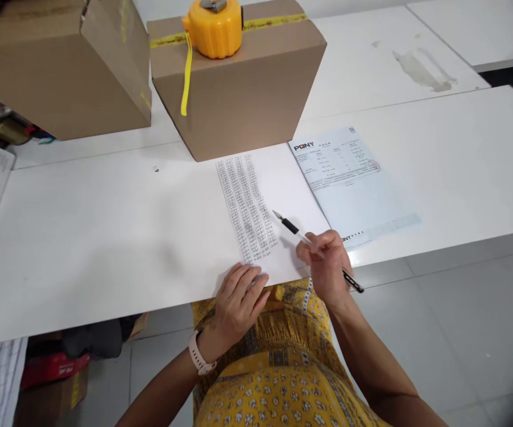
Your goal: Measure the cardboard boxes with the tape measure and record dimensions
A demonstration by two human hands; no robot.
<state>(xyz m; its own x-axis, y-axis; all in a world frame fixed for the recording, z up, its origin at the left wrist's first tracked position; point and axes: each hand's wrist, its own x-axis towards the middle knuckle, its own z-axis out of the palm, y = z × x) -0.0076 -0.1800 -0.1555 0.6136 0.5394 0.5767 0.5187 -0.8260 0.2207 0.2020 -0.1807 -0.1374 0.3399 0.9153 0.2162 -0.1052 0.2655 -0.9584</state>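
Note:
A white sheet of paper [286, 196] lies at the table's front edge, its left part filled with several columns of small handwriting. My left hand [241, 296] rests on the sheet's lower left corner, fingers stretched out, with a pale pink watch band on the wrist. In my right hand [330, 267] is a black-and-clear pen [290, 225], pinched between the fingers. Its tip points up and left, near the rightmost written column; whether it touches the paper I cannot tell. A printed light-blue form [349, 178] headed PONY lies right beside the sheet.
Behind the paper stands a cardboard box [242, 95] with an orange tape dispenser [218, 29] on top, a yellow strip hanging from it. Another cardboard box [60, 65] is at the back left. The white table [105, 237] ends just before my body.

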